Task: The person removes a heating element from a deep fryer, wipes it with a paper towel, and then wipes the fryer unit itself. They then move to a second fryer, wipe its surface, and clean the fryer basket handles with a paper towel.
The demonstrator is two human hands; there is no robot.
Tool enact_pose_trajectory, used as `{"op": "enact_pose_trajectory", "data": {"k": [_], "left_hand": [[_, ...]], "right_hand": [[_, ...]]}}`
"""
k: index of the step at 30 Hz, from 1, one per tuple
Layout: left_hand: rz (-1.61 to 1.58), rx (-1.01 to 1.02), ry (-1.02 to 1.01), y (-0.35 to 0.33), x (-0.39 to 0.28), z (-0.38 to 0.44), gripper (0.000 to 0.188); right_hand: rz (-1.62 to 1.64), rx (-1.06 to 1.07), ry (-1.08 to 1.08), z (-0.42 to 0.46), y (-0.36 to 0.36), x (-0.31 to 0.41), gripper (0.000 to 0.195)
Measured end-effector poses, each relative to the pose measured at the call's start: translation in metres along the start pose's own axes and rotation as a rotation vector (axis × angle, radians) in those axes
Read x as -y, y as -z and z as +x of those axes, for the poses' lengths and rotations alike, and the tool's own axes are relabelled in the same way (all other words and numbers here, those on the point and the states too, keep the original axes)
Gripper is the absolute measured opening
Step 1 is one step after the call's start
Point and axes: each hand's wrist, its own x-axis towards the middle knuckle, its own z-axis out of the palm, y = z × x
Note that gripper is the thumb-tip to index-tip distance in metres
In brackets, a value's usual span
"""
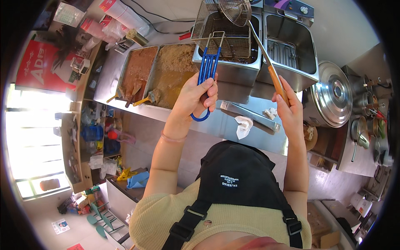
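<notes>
My left hand (203,93) grips the blue coated handle (208,67) of a wire fryer basket (232,45). The basket is tilted over the left tank (226,61) of a steel deep fryer. In my right hand (289,104) is the wooden handle (276,79) of a wire skimmer (236,12). Its round mesh head lies over the far part of the basket. Whether the two touch, I cannot tell. Dark liquid shows in the left tank below the basket. The right tank (289,40) shows a heating coil on its floor.
Left of the fryer stand two steel trays of sauce, one reddish (139,62) and one yellowish-brown (172,75), with brushes. Metal tongs (250,115) and crumpled tissues (243,126) lie on the steel counter. A large lidded pot (332,93) stands at right. Stacked paper cups (125,15) are at far left.
</notes>
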Motion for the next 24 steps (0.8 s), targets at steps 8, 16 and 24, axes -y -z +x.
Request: {"op": "enact_pose_trajectory", "data": {"k": [8,16,24], "left_hand": [[0.039,-0.011,-0.037,-0.015,0.0,0.007,0.021],[0.071,-0.036,-0.045,-0.021,0.008,0.015,0.019],[0.096,-0.044,-0.083,-0.025,0.013,0.015,0.019]], "right_hand": [[0.02,0.009,-0.028,0.004,0.007,0.005,0.047],[-0.013,0.005,-0.049,0.006,0.016,0.003,0.046],[0.005,0.021,-0.022,0.01,0.019,0.001,0.046]]}}
